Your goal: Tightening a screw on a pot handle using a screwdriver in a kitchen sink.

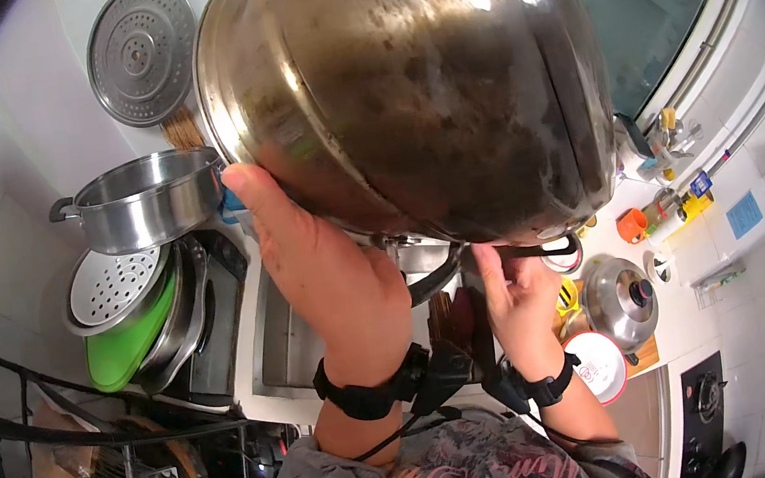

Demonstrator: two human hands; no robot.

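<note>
A big steel pot (438,82) with brownish stains fills the top middle, tipped on its side and lifted close to me. My left hand (316,259) is closed on its left side, the thumb pressed near the rim; the other fingers are hidden behind the pot. Lower on the pot, my right hand (519,293) grips by the dark curved handle (557,247), its thumb up against the pot wall. Underneath, partly covered by my arms, lies a steel sink (284,343). Both wrists wear black straps.
Left of the sink stand a steel steamer pot (136,211), a white colander (117,284) and a green basin (136,345). A round perforated steamer plate (142,52) leans on the wall. To the right are a lidded pot (620,302), a red-rimmed bowl (599,365) and a black stove (700,409).
</note>
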